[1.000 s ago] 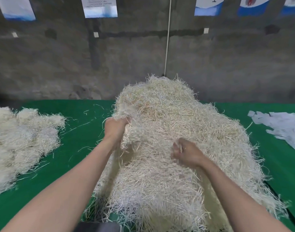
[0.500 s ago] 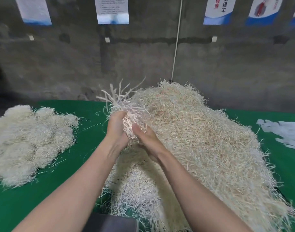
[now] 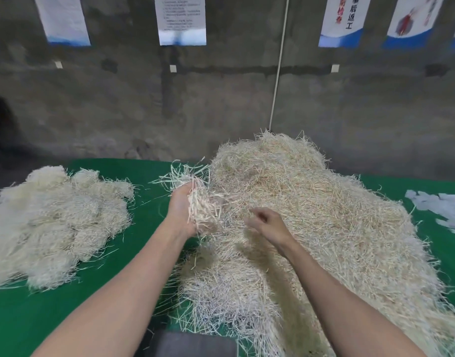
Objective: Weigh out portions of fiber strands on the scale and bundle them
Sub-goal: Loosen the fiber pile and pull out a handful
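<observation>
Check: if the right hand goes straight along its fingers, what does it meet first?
Likely the handful of strands held in the left hand. The right hand points left toward it, low over the big pile. Depth is unclear.

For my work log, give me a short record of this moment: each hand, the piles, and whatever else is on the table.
left hand: grips a handful of strands, held up beside the big pile
right hand: over the big pile, blurred, grip unclear
small pile: left side, apart from the big pile
green cloth: covers the table
paper scraps: far right
</observation>
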A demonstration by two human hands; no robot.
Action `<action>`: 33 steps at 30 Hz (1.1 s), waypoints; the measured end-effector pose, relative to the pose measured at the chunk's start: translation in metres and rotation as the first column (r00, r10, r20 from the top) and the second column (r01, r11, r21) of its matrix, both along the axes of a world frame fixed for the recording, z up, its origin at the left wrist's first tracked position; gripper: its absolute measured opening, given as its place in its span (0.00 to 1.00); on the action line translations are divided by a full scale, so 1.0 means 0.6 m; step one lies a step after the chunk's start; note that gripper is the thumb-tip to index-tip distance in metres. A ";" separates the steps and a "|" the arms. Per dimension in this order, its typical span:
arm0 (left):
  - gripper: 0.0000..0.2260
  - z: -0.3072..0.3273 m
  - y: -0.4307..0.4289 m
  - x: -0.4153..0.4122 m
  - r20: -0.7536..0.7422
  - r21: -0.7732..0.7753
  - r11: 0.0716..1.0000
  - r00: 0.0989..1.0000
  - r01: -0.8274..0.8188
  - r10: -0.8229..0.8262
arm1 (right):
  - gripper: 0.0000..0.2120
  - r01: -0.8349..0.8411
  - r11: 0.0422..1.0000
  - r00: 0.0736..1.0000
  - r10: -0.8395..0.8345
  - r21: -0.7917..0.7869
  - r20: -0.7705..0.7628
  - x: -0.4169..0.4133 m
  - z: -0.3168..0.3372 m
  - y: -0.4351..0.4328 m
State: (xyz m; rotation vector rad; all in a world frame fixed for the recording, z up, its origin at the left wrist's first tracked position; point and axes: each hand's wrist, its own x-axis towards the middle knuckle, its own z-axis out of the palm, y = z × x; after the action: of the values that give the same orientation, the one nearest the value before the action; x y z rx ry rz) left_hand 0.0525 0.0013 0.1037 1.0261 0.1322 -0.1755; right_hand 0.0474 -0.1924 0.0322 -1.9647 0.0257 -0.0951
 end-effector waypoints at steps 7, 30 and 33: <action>0.17 -0.017 -0.030 -0.032 -0.234 -0.234 0.967 0.971 -0.097 0.040 | 0.56 -0.167 0.857 0.959 0.255 0.488 -0.121 -0.058 0.056 0.157; 0.26 -0.221 0.216 -0.138 -0.231 -0.040 0.993 0.968 -0.110 0.098 | 0.55 0.165 0.638 0.925 0.163 0.752 -0.342 -0.171 -0.012 0.233; 0.34 -0.212 0.207 -0.132 -0.128 -0.004 0.992 0.983 0.128 -0.128 | 0.52 0.128 0.624 0.944 0.163 0.771 -0.288 -0.170 0.007 0.251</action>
State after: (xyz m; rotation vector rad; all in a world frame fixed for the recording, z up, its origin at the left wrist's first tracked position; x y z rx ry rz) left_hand -0.0265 0.1255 -0.0233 1.0285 0.1832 -0.3588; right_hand -0.0543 -0.0417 0.0365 -1.0595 0.2354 0.2403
